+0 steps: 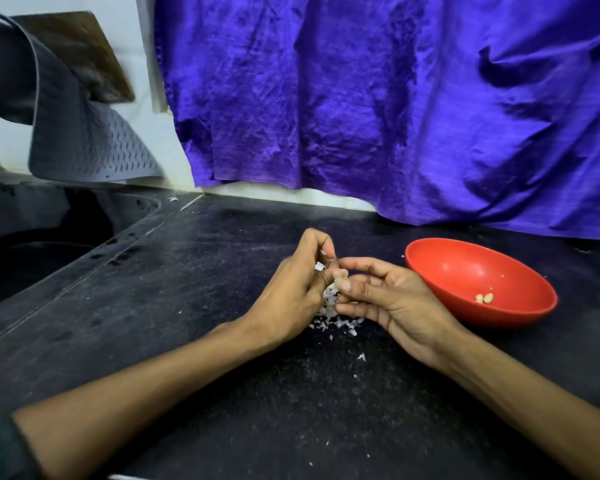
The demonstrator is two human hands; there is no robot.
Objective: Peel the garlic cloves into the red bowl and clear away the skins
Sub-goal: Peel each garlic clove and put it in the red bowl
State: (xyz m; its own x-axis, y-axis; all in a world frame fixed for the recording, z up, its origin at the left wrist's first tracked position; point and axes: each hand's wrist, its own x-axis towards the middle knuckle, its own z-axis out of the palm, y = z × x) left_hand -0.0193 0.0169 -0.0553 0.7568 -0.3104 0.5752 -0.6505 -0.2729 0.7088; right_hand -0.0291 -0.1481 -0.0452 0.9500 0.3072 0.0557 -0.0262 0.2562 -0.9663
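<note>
Red bowl (499, 308) bears no readable writing; both hands (326, 285) pinch a garlic clove (340, 273).

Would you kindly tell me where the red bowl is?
In the head view, the red bowl stands on the dark counter, just right of the right hand.

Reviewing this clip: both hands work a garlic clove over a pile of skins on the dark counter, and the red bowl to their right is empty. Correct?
Not quite: the head view shows the red bowl already holds a few peeled cloves. Everything else stands.
</note>
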